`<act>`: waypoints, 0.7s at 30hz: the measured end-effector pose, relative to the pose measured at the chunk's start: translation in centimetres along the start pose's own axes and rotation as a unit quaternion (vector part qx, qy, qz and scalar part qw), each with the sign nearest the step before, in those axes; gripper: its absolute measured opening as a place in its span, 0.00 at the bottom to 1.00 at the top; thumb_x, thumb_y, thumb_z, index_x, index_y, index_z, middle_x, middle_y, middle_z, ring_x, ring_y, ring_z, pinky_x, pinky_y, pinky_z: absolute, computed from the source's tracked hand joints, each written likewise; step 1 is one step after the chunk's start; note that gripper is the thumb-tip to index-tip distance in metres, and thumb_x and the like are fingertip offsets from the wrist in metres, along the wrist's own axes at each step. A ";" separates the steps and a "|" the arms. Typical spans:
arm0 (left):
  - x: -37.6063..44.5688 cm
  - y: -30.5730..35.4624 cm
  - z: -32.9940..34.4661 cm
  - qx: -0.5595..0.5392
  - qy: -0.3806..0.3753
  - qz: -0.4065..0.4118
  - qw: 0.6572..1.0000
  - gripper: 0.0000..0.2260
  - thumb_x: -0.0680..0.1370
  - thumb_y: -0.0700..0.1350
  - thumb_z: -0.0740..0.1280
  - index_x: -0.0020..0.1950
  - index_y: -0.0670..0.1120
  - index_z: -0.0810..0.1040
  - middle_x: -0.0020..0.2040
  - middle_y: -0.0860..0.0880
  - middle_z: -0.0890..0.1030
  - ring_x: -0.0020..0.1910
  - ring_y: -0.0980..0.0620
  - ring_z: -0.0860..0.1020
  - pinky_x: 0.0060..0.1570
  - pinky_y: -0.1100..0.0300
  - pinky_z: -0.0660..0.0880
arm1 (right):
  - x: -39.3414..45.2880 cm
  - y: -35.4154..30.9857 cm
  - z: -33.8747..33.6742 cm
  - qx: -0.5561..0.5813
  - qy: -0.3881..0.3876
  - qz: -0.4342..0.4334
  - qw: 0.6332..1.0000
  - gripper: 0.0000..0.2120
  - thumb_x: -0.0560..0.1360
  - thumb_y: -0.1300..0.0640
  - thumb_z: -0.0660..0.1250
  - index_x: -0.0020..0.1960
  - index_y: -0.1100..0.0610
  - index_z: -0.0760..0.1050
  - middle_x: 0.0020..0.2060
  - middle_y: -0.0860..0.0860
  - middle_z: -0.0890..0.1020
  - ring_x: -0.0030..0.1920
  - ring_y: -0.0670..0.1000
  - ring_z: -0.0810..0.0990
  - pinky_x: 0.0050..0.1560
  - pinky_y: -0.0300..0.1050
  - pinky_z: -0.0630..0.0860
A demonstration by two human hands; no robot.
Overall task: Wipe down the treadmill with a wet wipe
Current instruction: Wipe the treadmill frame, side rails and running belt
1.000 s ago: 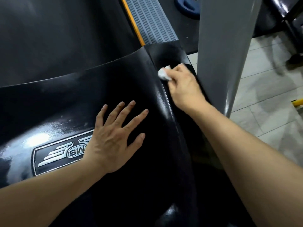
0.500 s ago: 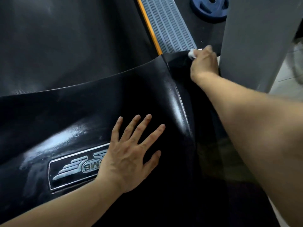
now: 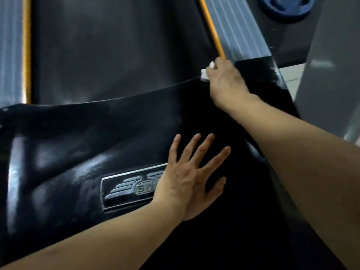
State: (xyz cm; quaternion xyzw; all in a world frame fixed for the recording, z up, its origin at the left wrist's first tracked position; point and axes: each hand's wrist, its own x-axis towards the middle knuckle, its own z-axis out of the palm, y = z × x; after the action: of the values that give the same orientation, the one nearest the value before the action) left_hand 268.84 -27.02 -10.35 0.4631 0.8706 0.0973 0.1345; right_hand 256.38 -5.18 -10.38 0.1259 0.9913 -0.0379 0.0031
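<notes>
Two bare hands and one wipe are in view over one treadmill. The right hand has its fingers curled round a small crumpled white wipe, which bulges out on the left side of the knuckles and touches the far edge of the glossy black hood, right where that edge meets the dull black belt. Only two white lumps of the wipe show; the rest is hidden inside the grip. The left hand lies flat on the hood with all five fingers straight and spread, holding nothing, its wrist side covering the right end of one raised metal badge with a winged emblem. The hood is smooth, curved and shiny, with pale smeared streaks. Two ribbed grey side rails, each edged by an orange strip, run along the belt. One blue round weight plate lies on the floor beyond, beside a grey upright post.
</notes>
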 end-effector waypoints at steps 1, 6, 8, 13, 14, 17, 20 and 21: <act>0.0 0.0 0.1 -0.002 0.002 0.002 1.000 0.28 0.81 0.63 0.54 0.81 0.61 0.58 0.82 0.46 0.60 0.81 0.42 0.58 0.76 0.33 0.51 | 0.0 0.0 0.0 0.000 0.007 0.008 1.000 0.17 0.84 0.56 0.55 0.65 0.64 0.75 0.64 0.63 0.70 0.63 0.64 0.71 0.66 0.58 0.69; 0.0 -0.4 -0.1 -0.025 0.007 0.008 1.000 0.30 0.80 0.63 0.53 0.81 0.54 0.60 0.82 0.46 0.60 0.81 0.42 0.56 0.78 0.37 0.45 | 0.0 -0.2 -0.3 0.004 0.005 0.025 1.000 0.20 0.85 0.50 0.54 0.63 0.63 0.77 0.62 0.65 0.70 0.62 0.67 0.72 0.65 0.55 0.68; -1.1 -1.7 -0.9 -0.040 0.013 0.007 0.999 0.32 0.79 0.62 0.54 0.80 0.49 0.62 0.81 0.45 0.61 0.81 0.43 0.56 0.78 0.40 0.46 | -0.2 -1.4 -0.2 0.007 -0.010 0.046 0.999 0.18 0.85 0.51 0.56 0.62 0.61 0.78 0.63 0.65 0.70 0.63 0.67 0.72 0.67 0.54 0.68; -12.5 -10.8 -2.8 0.009 0.031 -0.115 0.993 0.28 0.81 0.57 0.56 0.80 0.47 0.65 0.80 0.44 0.64 0.79 0.42 0.61 0.77 0.41 0.56 | -1.4 -10.7 1.1 0.076 -0.012 0.056 0.995 0.13 0.83 0.59 0.56 0.55 0.63 0.78 0.60 0.66 0.73 0.60 0.66 0.74 0.60 0.50 0.70; -15.4 -13.0 -3.4 0.027 0.029 -0.141 0.989 0.28 0.82 0.56 0.56 0.80 0.46 0.64 0.80 0.44 0.64 0.79 0.42 0.62 0.77 0.41 0.57 | -1.9 -13.3 1.4 0.085 -0.009 0.042 0.995 0.10 0.82 0.61 0.57 0.53 0.61 0.77 0.59 0.65 0.74 0.59 0.65 0.74 0.59 0.50 0.70; -21.8 -17.7 -4.9 0.066 0.021 -0.187 0.980 0.28 0.82 0.55 0.55 0.80 0.43 0.65 0.79 0.41 0.64 0.79 0.41 0.63 0.78 0.42 0.58 | -2.6 -22.1 2.0 0.112 -0.020 0.017 0.993 0.12 0.80 0.62 0.58 0.59 0.61 0.77 0.60 0.61 0.73 0.60 0.62 0.73 0.60 0.48 0.69; -24.3 -18.6 -5.1 0.047 0.039 -0.186 0.981 0.28 0.82 0.53 0.56 0.79 0.41 0.66 0.79 0.40 0.65 0.80 0.42 0.61 0.78 0.42 0.57 | -2.8 -30.9 2.6 0.148 -0.048 0.007 0.988 0.15 0.82 0.61 0.56 0.65 0.60 0.75 0.64 0.58 0.71 0.63 0.59 0.72 0.62 0.48 0.69; -24.5 -18.5 -4.9 0.030 0.049 -0.187 0.981 0.28 0.81 0.53 0.56 0.78 0.41 0.67 0.79 0.41 0.65 0.80 0.42 0.60 0.78 0.42 0.55 | -3.0 -33.7 2.6 0.155 -0.060 -0.008 0.986 0.16 0.82 0.60 0.55 0.67 0.61 0.73 0.65 0.58 0.70 0.63 0.59 0.72 0.63 0.49 0.70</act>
State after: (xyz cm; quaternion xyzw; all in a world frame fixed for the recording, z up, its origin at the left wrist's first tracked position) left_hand 265.94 -57.86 -7.62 0.2901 0.9501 0.0672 0.0933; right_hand 250.82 -38.68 -10.38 0.1140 0.9725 -0.1986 0.0425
